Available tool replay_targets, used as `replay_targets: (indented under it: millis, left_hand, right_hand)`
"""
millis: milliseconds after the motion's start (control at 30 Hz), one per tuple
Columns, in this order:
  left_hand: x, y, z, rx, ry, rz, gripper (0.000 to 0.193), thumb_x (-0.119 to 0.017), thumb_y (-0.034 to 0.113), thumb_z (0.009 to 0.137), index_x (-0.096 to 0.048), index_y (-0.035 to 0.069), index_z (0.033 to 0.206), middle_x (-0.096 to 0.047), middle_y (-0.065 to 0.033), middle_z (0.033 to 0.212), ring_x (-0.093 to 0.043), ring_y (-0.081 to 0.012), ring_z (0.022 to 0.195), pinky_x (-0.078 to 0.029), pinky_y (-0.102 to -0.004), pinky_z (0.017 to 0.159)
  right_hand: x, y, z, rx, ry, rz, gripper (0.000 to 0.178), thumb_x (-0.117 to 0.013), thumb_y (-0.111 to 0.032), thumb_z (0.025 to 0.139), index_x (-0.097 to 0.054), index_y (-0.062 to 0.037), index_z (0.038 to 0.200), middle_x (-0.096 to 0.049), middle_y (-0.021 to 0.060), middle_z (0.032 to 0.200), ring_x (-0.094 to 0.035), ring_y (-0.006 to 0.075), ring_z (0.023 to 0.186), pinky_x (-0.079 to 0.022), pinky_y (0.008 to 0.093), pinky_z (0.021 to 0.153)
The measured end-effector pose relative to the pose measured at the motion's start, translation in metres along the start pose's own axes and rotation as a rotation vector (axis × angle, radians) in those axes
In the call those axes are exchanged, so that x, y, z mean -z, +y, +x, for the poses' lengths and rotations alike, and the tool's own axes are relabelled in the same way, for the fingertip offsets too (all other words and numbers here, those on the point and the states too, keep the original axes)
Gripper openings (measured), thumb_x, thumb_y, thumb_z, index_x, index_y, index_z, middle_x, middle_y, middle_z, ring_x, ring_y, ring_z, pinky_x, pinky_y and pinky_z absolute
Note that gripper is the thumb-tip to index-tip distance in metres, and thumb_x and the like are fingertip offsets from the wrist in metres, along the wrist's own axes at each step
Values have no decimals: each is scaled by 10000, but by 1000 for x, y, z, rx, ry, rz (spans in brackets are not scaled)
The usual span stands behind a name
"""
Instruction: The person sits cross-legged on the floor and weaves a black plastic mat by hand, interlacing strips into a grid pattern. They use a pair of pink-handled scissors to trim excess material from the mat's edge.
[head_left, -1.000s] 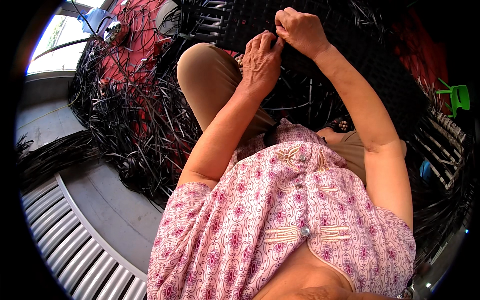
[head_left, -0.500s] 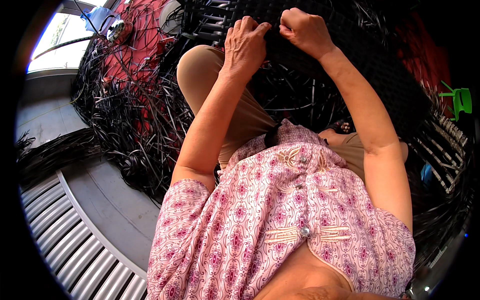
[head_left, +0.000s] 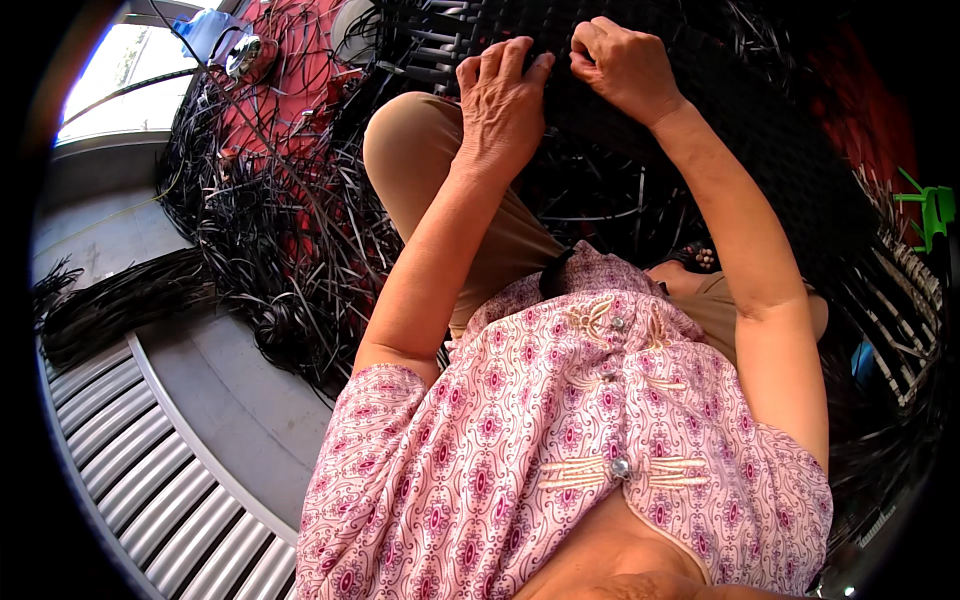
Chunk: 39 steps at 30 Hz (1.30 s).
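A dark woven panel of black strips lies across the far side of my lap. My left hand rests at its edge, back up, with bent fingers spread apart and the tips against the dark weave. Just to the right, my right hand is closed, fingers curled in and thumb side toward the left hand. Whatever it pinches is too dark against the weave to make out. Grey-white strip ends stick out of the panel beyond my left hand.
Loose black strips lie tangled over a red surface at the left. A black bundle sits beside a silver slatted frame. A green plastic item stands at the far right, near light-coloured strips. A window is upper left.
My left hand's fingers have spread apart, and its thumb sits a little off the forefinger. My right hand has turned slightly at the weave. The whole view has shifted a little.
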<state>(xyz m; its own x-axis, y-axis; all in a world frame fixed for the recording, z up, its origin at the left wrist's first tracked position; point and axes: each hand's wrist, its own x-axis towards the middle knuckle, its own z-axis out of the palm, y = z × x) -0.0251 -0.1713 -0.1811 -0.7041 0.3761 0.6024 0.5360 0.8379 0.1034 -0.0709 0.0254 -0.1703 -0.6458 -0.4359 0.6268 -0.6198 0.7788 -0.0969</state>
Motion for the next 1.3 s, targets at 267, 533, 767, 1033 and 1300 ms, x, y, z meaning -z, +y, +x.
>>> replay_targets:
  millis: [267,533,767,1033,1300]
  left_hand:
    - [6,3,1,9,-141,78,514,-638,37,791,-639,120,1299,-621,-57,1301,-549,-231,1263,-330,-445,1081]
    - [-6,4,-7,83,-69,31,487,-645,73,816,-595,58,1300,-614,-78,1308,-546,-255,1268,-332,-460,1090]
    - [-7,0,-6,105,-43,-47,482,-686,72,790,-604,70,1265,-618,-68,1299,-561,-256,1236,-355,-442,1056]
    - [-10,-13,0,110,21,-23,361,-685,94,816,-656,97,1176,-639,-36,1247,-567,-254,1188,-373,-429,1007]
    - [-4,-14,5,136,-22,28,251,-679,119,825,-682,120,1076,-654,-13,1105,-584,-241,1103,-373,-425,966]
  right_hand:
    - [0,-3,-2,140,34,-99,160,-706,-183,880,-709,-138,1033,-650,38,858,-708,211,750,-577,320,638]
    - [-1,-9,1,232,-50,-213,246,-649,-160,912,-734,-172,1143,-645,36,886,-690,186,765,-575,304,655]
    - [-3,-20,3,201,-78,-325,317,-635,-146,874,-720,-186,1177,-588,20,844,-646,176,693,-553,291,628]
    - [-13,-20,-5,204,-61,-344,375,-636,-136,873,-714,-202,1234,-563,26,838,-622,169,690,-534,299,607]
    - [-10,-18,-4,240,-54,-285,354,-629,-124,899,-721,-212,1229,-560,32,842,-618,167,694,-535,297,622]
